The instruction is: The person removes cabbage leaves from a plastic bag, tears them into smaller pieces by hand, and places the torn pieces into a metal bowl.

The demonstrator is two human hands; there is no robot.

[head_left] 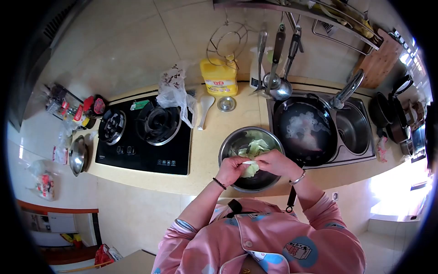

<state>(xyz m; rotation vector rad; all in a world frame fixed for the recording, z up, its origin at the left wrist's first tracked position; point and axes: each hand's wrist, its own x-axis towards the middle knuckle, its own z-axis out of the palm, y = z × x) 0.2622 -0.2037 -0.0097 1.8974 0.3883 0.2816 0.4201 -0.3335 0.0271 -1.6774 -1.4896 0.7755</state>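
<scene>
"What lay on the pale countertop (207,157)?"
"A black hob (175,157) sat left, a metal bowl (258,184) near."
"And beyond the bowl?"
"A white paddle (206,108) and round metal piece (226,104); farther, a yellow jug (219,77) stood."

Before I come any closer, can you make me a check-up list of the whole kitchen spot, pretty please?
Surface: yellowish countertop.
Job's things: metal bowl with green leaves inside.
Clutter: plastic bag partly over the stove; white paddle, round metal lid and yellow jug on the counter.
Hands: left hand and right hand pinch a pale leaf over the bowl.
Cables: nothing seen.
Surroundings: sink right, black wok there; stove left.
</scene>
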